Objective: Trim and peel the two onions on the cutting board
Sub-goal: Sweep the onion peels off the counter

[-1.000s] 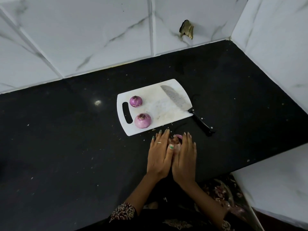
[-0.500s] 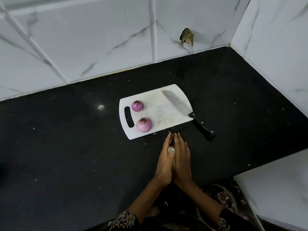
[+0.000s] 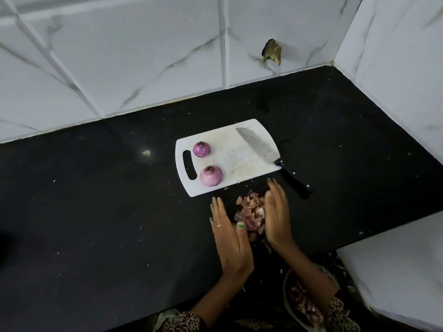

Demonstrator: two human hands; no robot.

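Hands parted now, pressed palm to palm half a second back. Left hand [image 3: 230, 238] and right hand [image 3: 275, 216] flat-fingered, straight, flanking a heap of onion peels [image 3: 250, 213] on the black counter [image 3: 96, 224]. Low right, a bowl [image 3: 286, 287] with more peel scraps. Beyond, white cutting board [image 3: 239, 159]: two peeled onions [image 3: 211, 175] near the handle slot, knife [image 3: 261, 147] blade resting across the right edge.

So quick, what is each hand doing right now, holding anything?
Left hand: open, fingers straight, beside the pile of onion peels, gripping nothing.
Right hand: open, fingers straight, against the other side of the pile.
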